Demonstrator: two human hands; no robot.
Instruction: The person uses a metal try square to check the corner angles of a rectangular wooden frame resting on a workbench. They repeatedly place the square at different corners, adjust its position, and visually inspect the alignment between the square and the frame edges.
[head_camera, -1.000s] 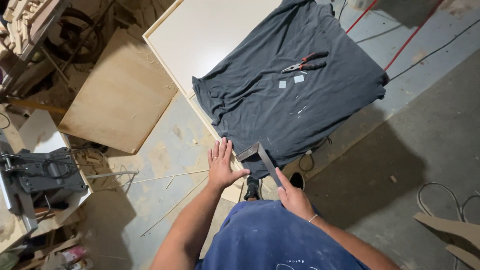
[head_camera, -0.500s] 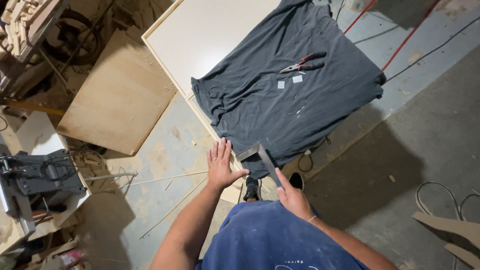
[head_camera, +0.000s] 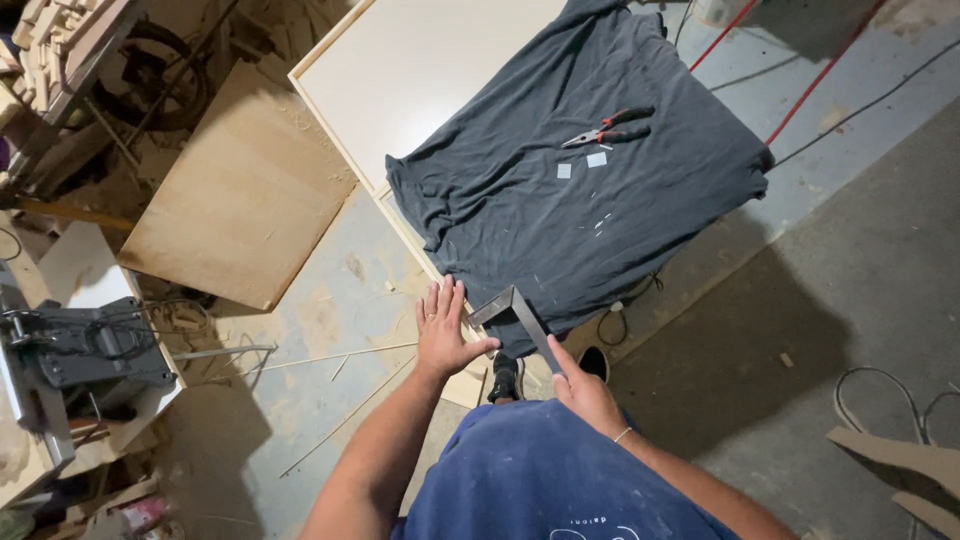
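The right hand was closed around the long blade of a metal try square, thumb and fingers wrapped over the lower end of the blade, at the near corner of a white panel. The square's short arm pointed left from its angle, toward the left hand. That hand lay flat, fingers spread and pressed down on the near corner of the panel, its thumb reaching out toward the square's short arm; whether it touched the metal could not be told.

A dark grey T-shirt was draped over the near half of the panel, and its lower hem hung just over the near edge, beside the angle of the square. On the shirt, toward its far right, lay red-handled pliers, with two small pale squares just below them, well apart from both hands. The far left of the panel was bare and edged by a light wooden frame.

Below the near edge, dark shoes showed on the concrete floor. A plywood sheet lay on the floor to the left of the panel, thin wooden strips beside it. A grey power tool sat at the left edge of the view. Red cables ran across the floor at the far right.
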